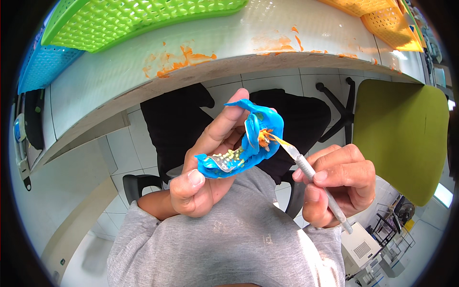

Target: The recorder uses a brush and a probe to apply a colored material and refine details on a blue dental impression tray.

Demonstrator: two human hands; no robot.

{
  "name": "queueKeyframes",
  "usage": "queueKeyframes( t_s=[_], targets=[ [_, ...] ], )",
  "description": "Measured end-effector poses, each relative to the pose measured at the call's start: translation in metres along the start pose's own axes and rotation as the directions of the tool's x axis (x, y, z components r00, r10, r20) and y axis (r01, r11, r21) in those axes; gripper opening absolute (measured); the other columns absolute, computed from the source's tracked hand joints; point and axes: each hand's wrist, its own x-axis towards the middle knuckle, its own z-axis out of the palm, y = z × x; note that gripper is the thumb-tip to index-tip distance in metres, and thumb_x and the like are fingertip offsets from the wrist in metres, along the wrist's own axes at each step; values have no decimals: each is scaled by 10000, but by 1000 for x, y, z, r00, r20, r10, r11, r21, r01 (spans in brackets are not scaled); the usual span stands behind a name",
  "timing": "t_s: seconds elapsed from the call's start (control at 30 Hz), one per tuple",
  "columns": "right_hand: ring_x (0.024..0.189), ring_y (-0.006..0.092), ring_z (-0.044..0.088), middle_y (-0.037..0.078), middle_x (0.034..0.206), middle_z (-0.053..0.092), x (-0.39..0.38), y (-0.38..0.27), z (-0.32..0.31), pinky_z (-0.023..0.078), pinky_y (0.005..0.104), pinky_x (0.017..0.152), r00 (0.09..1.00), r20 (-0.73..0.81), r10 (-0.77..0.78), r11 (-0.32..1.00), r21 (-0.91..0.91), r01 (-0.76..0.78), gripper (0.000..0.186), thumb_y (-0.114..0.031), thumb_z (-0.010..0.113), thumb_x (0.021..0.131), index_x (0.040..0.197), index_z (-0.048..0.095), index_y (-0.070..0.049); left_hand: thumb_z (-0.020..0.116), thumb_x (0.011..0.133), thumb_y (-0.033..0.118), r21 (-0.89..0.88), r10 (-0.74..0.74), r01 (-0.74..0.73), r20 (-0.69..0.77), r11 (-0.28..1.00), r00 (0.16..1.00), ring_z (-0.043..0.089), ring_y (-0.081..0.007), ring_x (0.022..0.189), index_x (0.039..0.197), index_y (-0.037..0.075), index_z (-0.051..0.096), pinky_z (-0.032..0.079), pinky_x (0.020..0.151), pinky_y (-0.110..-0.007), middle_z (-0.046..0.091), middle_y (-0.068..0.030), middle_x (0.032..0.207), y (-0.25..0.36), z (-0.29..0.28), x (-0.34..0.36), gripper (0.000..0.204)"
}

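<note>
My left hand [205,167] holds up a curved blue piece [275,122] with thin, wavy edges, its thumb below and its fingers behind. Yellow-green dots [229,159] and a shiny silvery patch lie on its lower part; what the piece is, I cannot tell. A ragged orange lump [266,138] sits in its inner fold on the right. Between thumb and fingers, my right hand [342,184] grips a craft knife [318,181] by its knurled metal handle. The knife's narrow blade has orange-yellow smears, and its tip meets the orange lump.
Ahead, a white table [229,40] with orange smears along its edge curves across. On it stand a green basket [143,24], a blue basket [50,67] and an orange basket [389,26]. An olive-green chair [399,138] stands to the right, and grey-white equipment [361,244] lower right.
</note>
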Motion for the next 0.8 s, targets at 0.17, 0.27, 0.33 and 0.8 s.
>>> queueKeyframes(
  t_s=[0.17, 0.27, 0.33, 0.8],
  targets=[
    [536, 147, 576, 95, 672, 582, 1, -4, -6, 462, 211, 444, 999, 42, 10, 1000, 5, -10, 322, 103, 724, 547, 832, 603, 12, 366, 757, 417, 20, 10, -13, 154, 1000, 988, 219, -291, 1344, 1400, -34, 161, 169, 1088, -433, 53, -153, 1495, 1, -10, 0, 812],
    [574, 121, 555, 66, 700, 560, 6, -9, -10, 419, 180, 451, 993, 101, 68, 998, -8, -67, 333, 23, 785, 592, 892, 644, -14, 368, 751, 422, 7, 9, -10, 118, 1000, 993, 216, -283, 1344, 1400, -35, 159, 163, 1090, -426, 53, -154, 1495, 4, -9, -2, 821],
    [582, 121, 557, 72, 720, 553, 10, -13, -18, 419, 178, 452, 991, 118, 69, 997, -25, -67, 309, -12, 774, 628, 908, 643, -12, 440, 742, 447, -10, -5, 5, 56, 1000, 998, 307, -292, 1288, 1419, 29, 121, 234, 1065, -421, 166, -188, 1448, 3, -6, -2, 857],
    [670, 174, 605, 121, 786, 590, 25, -26, -22, 501, 219, 593, 983, 162, -86, 978, -176, 115, 260, -252, 641, 829, 933, 545, -34, 509, 729, 477, -63, -66, 64, -24, 996, 998, 403, -313, 1230, 1438, 91, 57, 317, 1037, -429, 271, -220, 1406, 7, -6, -3, 925]
  ],
)
